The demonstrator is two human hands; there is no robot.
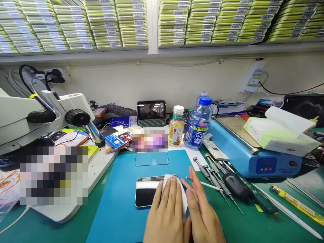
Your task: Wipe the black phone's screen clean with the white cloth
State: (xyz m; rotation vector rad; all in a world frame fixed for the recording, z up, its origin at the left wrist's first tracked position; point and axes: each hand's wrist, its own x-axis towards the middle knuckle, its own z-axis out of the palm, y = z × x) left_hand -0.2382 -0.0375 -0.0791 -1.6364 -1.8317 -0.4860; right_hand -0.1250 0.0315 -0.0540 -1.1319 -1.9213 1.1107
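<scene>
The left hand (167, 212) is lying flat over a white cloth (184, 204) on the phone (146, 194), which is resting on a blue mat (113, 199) at eleven o'clock from it. At three o'clock, the right hand (205, 216) is extending its fingers; whether it is gripping anything, I cannot tell.

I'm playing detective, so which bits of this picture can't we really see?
In the head view:
Phone's right part: covered by the white wipe and left hand.
Microscope: cut off by the left edge.
Whatever lies before the little screen: blurred into squares.
Labels on the green packets: small print too tiny to read.
</scene>
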